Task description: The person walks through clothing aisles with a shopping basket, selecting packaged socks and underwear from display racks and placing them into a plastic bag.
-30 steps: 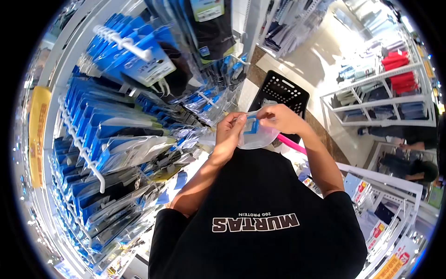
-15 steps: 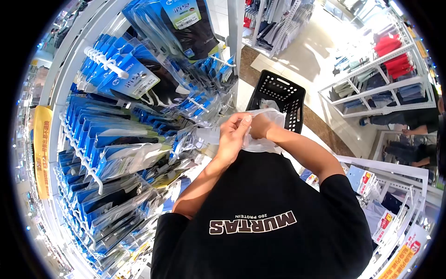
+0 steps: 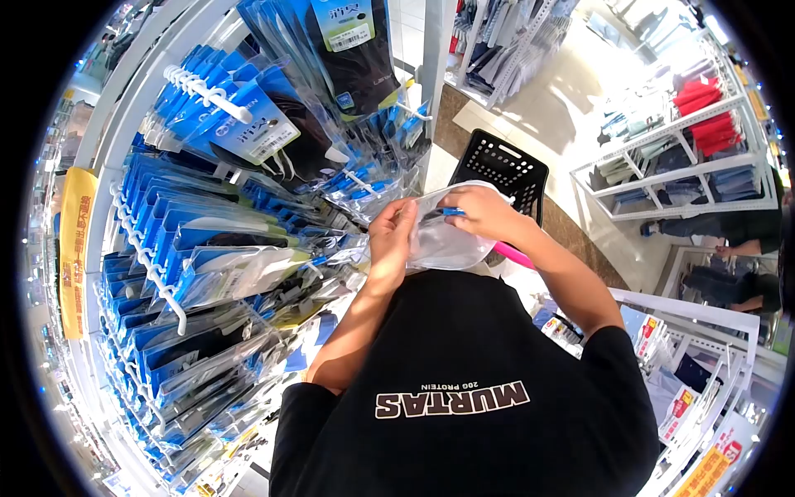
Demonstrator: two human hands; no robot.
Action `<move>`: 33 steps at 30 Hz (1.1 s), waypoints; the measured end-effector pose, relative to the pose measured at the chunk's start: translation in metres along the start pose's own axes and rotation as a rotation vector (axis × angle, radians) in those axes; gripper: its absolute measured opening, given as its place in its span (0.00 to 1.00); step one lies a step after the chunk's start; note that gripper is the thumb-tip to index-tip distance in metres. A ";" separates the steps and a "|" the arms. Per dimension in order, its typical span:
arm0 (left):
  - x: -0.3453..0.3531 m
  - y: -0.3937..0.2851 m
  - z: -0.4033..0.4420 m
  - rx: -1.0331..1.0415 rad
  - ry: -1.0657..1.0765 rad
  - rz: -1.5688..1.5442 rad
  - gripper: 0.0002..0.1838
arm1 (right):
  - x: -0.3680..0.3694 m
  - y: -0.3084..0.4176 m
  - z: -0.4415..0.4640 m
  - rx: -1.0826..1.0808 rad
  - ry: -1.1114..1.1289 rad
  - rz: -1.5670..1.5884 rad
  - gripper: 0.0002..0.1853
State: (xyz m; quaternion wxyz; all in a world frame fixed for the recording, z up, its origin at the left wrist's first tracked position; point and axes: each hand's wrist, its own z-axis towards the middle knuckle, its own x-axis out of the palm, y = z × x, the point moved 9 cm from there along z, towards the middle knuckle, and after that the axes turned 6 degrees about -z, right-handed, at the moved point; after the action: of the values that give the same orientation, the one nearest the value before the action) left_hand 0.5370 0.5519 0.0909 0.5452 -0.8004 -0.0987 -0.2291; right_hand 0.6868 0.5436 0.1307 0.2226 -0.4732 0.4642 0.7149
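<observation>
In the head view, the left hand (image 3: 392, 230) has its grip clamped on the near-left edge of a clear plastic bag (image 3: 451, 247), thumb and fingers pressed together over the film. The right hand (image 3: 484, 212) reaches over the bag's other side; its fingertips are closed on a small blue piece (image 3: 453, 211) at the bag's upper part, though whether that piece is inside or outside the film cannot be told. The bag lies between the two hands, just beyond the black shirt (image 3: 464, 356). A pink strip (image 3: 517, 256) shows below the right wrist, partly hidden. Beyond the hands is a black perforated basket (image 3: 507, 168). To the left, blue-carded packages (image 3: 199, 224) hang in rows on white hooks (image 3: 180, 319). At the upper right, a white rack (image 3: 694, 177) holds folded clothes, with red garments (image 3: 712, 131) among them.
</observation>
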 end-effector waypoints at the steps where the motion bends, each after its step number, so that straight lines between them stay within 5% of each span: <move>1: 0.000 -0.004 0.000 0.017 -0.021 -0.014 0.13 | -0.016 -0.001 -0.003 0.086 -0.032 0.094 0.15; 5: -0.015 0.000 0.006 0.018 -0.055 0.022 0.13 | -0.064 -0.011 -0.026 0.451 -0.178 0.550 0.15; 7: -0.017 0.007 0.008 -0.017 -0.032 0.051 0.13 | -0.092 -0.005 -0.029 0.449 -0.338 0.782 0.15; 16: -0.003 0.016 -0.001 -0.071 0.057 0.079 0.14 | -0.123 -0.004 -0.027 0.446 -0.323 0.790 0.15; 24: -0.015 0.024 0.000 -0.042 0.030 0.105 0.14 | -0.224 0.005 0.029 0.208 -0.432 0.724 0.13; 29: -0.017 0.028 -0.012 -0.071 0.043 0.057 0.15 | -0.235 -0.025 0.105 0.087 -0.531 1.105 0.18; 33: -0.011 0.032 -0.022 -0.112 0.077 0.014 0.15 | -0.231 -0.008 0.156 0.037 -0.491 1.222 0.13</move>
State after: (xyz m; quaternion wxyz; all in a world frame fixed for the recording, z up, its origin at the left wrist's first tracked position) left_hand 0.5340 0.5201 0.0662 0.5044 -0.8210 -0.0591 -0.2610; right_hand 0.7243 0.7120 0.3496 -0.1160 0.0565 0.5971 0.7917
